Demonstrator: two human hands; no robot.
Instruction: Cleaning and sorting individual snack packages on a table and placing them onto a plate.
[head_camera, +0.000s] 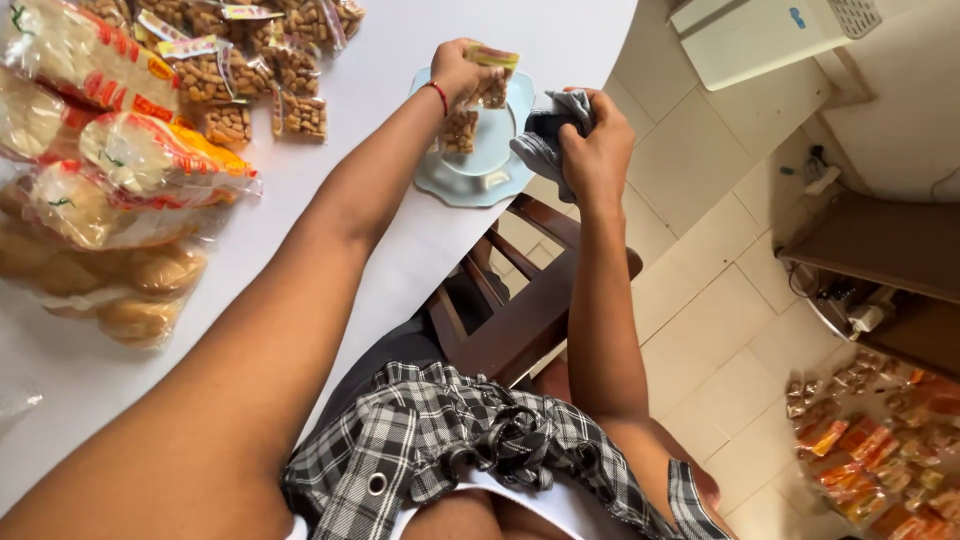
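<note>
A clear glossy plastic nut packet (470, 110) rested on a smooth pale-blue plastic scale (500, 165). The cloth (548, 135) was soft grey fabric. The table (400, 250) looked smooth, matt white; the chair (520, 310) was dark polished wood.

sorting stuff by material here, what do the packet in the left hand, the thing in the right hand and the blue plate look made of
Nut packet in the left hand: thin clear plastic film, glossy, contents showing through. Grey cloth in the right hand: soft woven fabric, matte, bunched in folds. Pale blue plate: smooth with a slight sheen and scalloped rim, probably plastic or glazed ceramic; the look leaves it open.
</note>
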